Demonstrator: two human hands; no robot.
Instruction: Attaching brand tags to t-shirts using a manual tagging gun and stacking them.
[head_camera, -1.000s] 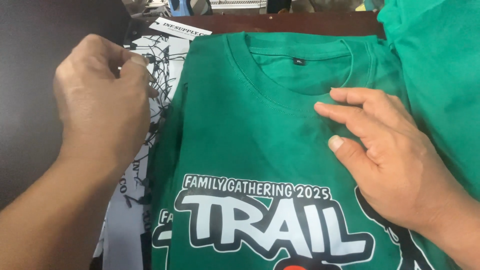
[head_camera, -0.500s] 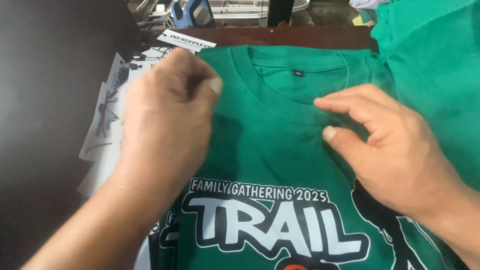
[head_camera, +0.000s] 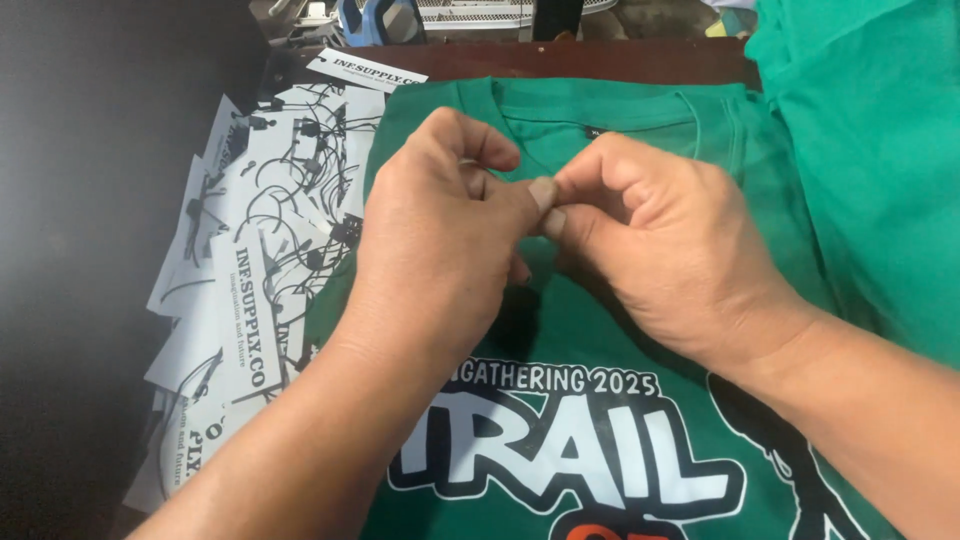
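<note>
Lying flat across the dark surface (head_camera: 90, 150) is a green T-shirt (head_camera: 590, 330) with a white and black chest print, its collar pointing away from the person, and more green fabric (head_camera: 870, 150) is resting at its right edge. Spreading out just left of the shirt is a heap of white paper hang tags (head_camera: 250, 260) with black strings. Above the shirt's chest, below the collar, the left hand (head_camera: 440, 230) and right hand (head_camera: 660, 240) are meeting fingertip to fingertip, both pinching narrowly on something too small to make out.
</note>
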